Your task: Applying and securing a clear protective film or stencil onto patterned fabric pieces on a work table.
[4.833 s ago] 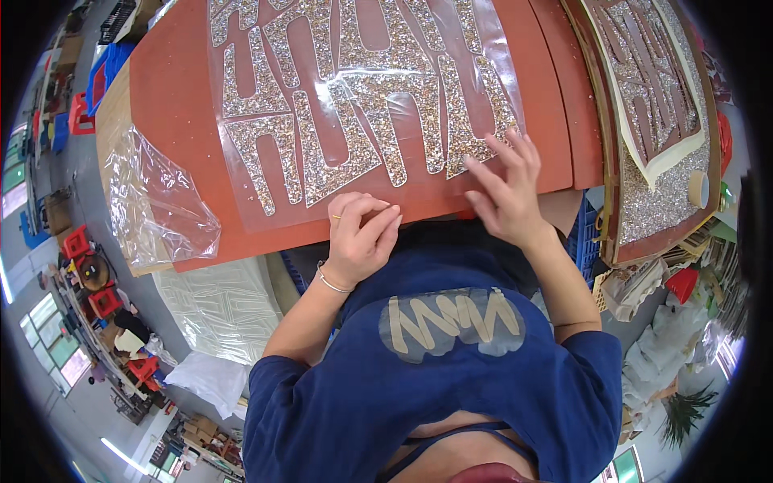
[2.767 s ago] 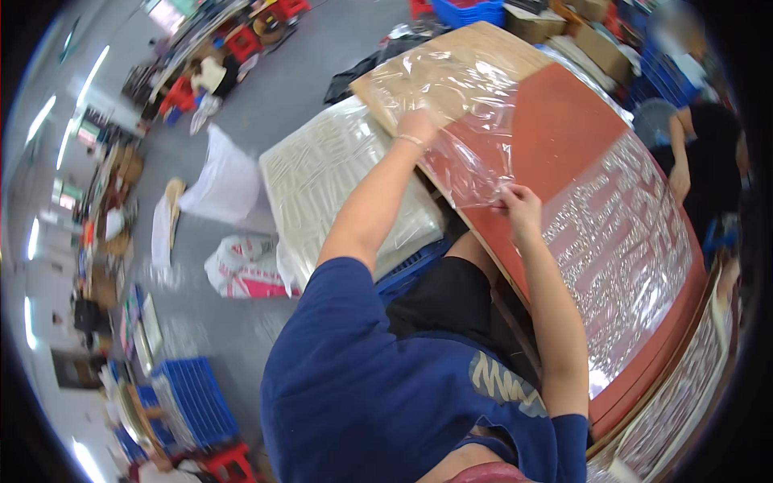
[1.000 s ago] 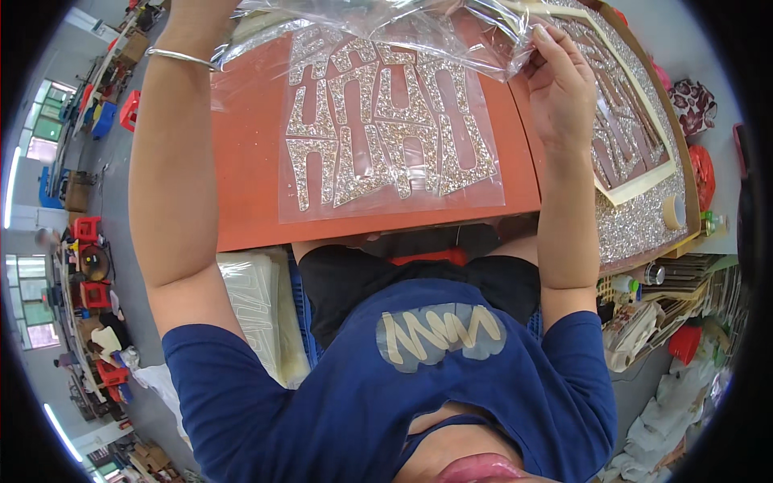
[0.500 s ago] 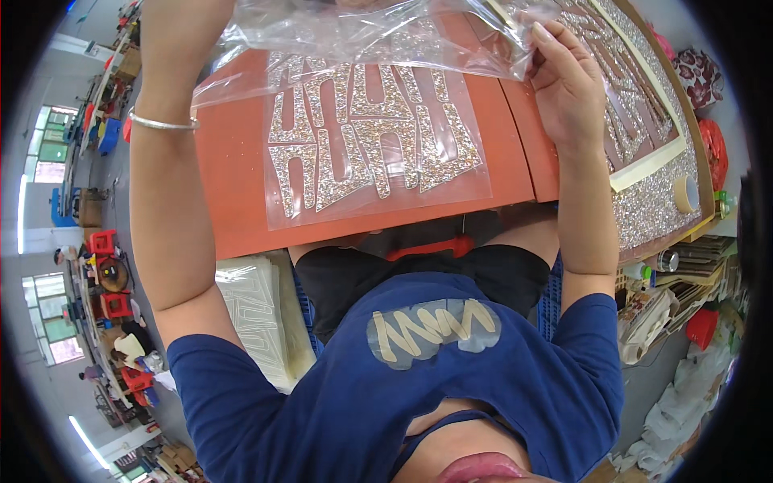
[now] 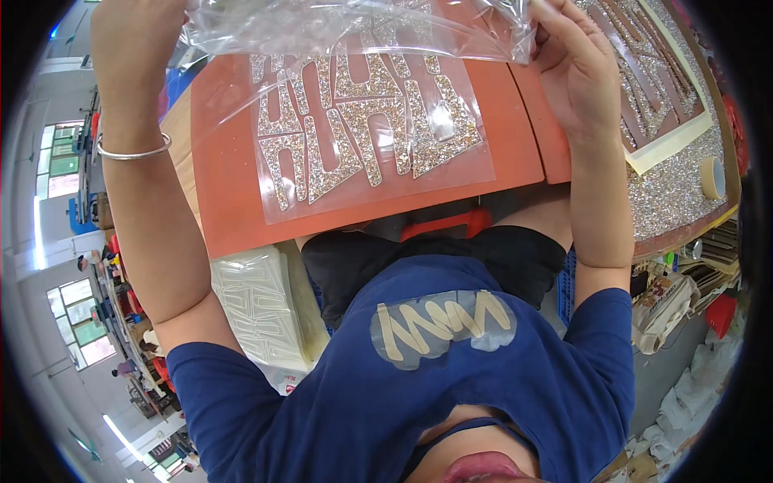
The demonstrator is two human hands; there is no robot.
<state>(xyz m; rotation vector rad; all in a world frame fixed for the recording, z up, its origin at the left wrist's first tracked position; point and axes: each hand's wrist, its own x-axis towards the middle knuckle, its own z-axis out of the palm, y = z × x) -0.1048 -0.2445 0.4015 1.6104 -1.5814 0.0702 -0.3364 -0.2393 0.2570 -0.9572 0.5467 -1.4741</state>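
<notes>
Right hand (image 5: 576, 76) pinches clear film (image 5: 330, 34), so it hangs up | left hand (image 5: 135, 36): grip unseen, can't tell | glitter sheet (image 5: 372, 121): by red tabletop's (image 5: 225, 173) near edge

A navy T-shirt (image 5: 378, 394), black shorts (image 5: 346, 262) and silver bangle (image 5: 134, 155) are worn.

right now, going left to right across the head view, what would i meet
Left hand, clear plastic film, right hand, roll of tape. The glittery sheet overlaps the film's span, so it's left out.
</notes>
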